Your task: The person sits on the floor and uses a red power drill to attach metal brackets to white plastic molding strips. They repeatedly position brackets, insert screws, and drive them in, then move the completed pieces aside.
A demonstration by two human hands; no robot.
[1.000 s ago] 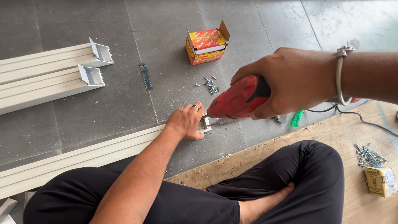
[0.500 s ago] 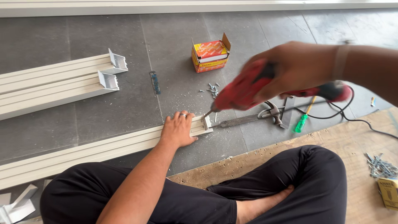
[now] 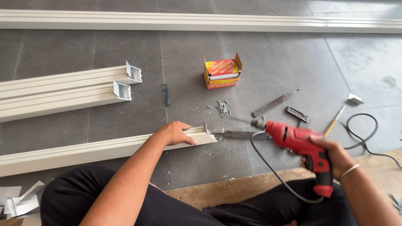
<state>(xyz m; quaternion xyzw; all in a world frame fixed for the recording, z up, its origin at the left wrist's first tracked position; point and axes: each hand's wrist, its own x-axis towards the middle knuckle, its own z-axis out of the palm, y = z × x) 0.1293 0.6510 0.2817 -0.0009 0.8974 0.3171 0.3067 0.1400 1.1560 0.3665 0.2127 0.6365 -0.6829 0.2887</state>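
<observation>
Open floor between the near profile and the two stacked profiles on the left: wide lane, only a small blue bit at its right end. Ahead of the profile's cut end: loose screws, screw box beyond them. Right of the cut end is crowded: flat bar, drill with cord, metal strip, black piece, screwdriver, cable loop. Far rail closes off the top. Floor between box and rail is free.
</observation>
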